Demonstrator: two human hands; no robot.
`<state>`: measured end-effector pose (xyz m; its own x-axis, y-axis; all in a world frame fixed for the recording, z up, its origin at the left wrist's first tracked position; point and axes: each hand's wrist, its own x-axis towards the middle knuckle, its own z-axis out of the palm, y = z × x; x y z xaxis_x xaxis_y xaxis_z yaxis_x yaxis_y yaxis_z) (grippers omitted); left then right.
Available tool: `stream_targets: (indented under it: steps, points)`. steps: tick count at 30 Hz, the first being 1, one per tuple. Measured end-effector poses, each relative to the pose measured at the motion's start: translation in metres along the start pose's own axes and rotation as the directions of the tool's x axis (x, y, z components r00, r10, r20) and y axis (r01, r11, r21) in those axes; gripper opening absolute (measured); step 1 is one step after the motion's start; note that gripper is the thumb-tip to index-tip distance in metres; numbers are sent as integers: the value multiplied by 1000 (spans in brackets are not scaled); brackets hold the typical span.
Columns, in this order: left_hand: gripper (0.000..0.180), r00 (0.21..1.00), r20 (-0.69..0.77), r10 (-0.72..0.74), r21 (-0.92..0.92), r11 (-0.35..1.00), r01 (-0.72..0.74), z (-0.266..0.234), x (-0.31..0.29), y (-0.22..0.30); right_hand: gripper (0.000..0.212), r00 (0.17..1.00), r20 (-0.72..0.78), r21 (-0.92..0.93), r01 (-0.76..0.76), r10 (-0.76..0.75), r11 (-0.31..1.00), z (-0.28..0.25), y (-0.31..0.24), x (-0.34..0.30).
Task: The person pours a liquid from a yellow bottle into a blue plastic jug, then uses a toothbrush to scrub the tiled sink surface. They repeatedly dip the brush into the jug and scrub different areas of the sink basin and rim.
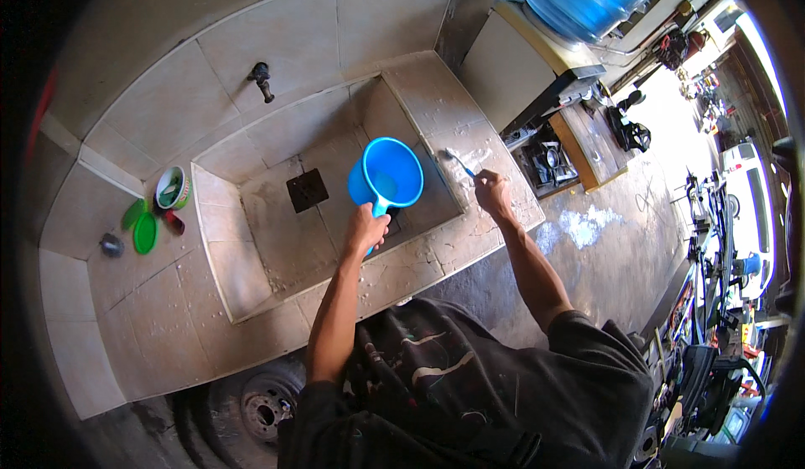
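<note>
My left hand [366, 228] is closed round the handle of a blue plastic jug [386, 176], which is held over the tiled sink basin [243, 280]. The jug's mouth faces up; I cannot tell how much is in it. Over the right-hand ledge, my right hand [493, 192] pinches a small toothbrush [462, 165] with a blue handle. Its pale head points up and left, by a patch of whitish suds [475, 160] on the tiles. Whether the bristles touch the ledge is unclear.
A tap [262, 82] juts from the tiled wall. A dark square drain [308, 191] lies in the basin. On the left ledge are a white-and-green tub [172, 187] and a green oval piece [145, 233]. A water dispenser [516, 62] stands at the right.
</note>
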<state>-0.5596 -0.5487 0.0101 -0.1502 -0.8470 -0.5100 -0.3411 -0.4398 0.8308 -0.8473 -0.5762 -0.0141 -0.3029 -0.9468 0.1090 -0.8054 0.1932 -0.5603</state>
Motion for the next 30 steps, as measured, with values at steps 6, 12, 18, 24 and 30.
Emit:
stream_targets:
  steps: [6, 12, 18, 24, 30]
  points:
    - [14, 1000, 1, 2, -3, 1000, -2, -5, -2, -5, 17, 992, 118, -79, -35, 44, 996, 2, -17, 0]
    - [21, 999, -28, -17, 22, 1000, 18, -15, -8, -14, 17, 1000, 1, -16, -22, 22, 1000, 3, -20, -2]
    - [21, 999, -32, 13, 60, 998, -11, -22, -11, -16, 16, 999, 48, -149, 0, 7, 989, -5, -10, -14]
    - [18, 999, -14, 45, 1, 999, -45, -16, -5, -8, 18, 994, 103, -139, 36, -22, 990, 24, -29, 19]
    - [17, 1000, 10, 23, -39, 999, -23, -20, -18, -9, 22, 984, -178, 37, 24, -17, 999, 0, -14, 29]
